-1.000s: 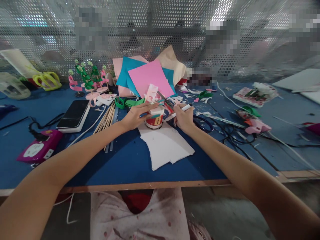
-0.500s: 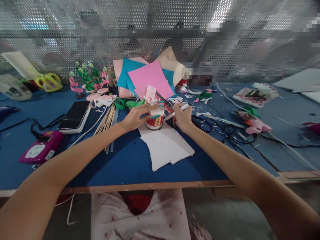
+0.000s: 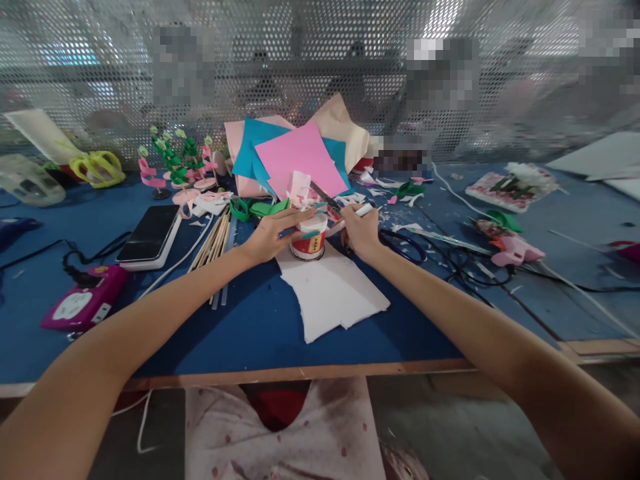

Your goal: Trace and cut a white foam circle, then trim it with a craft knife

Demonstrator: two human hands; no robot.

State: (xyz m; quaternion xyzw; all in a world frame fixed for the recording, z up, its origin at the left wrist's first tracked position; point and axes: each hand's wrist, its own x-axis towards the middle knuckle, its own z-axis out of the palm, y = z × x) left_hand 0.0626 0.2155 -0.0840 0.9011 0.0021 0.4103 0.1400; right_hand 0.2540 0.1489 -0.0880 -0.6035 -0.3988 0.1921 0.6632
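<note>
A small red and white paper cup (image 3: pixel 309 246) stands upright on a torn-edged white sheet (image 3: pixel 335 297). The fingers of my left hand (image 3: pixel 270 235) are closed around the cup's upper part from the left. In my right hand (image 3: pixel 363 231), a white marker (image 3: pixel 363 210) is pinched, its writing end pointing down-left beside the cup. A dark curved line shows on the sheet around the cup's base. The marker's tip is too small to make out against the sheet.
Behind the cup lie pink and blue sheets (image 3: pixel 300 150), scissors (image 3: pixel 325 195) and paper scraps. Wooden sticks (image 3: pixel 213 243), a phone-like device (image 3: pixel 151 233) and a purple power block (image 3: pixel 87 297) are at left. Cables and a white-flower piece (image 3: pixel 520 187) lie right; perforated metal (image 3: pixel 300 73) stands behind.
My right hand has shifted slightly left with the marker, nearer the cup. My left hand and the cup stay nearly in place.
</note>
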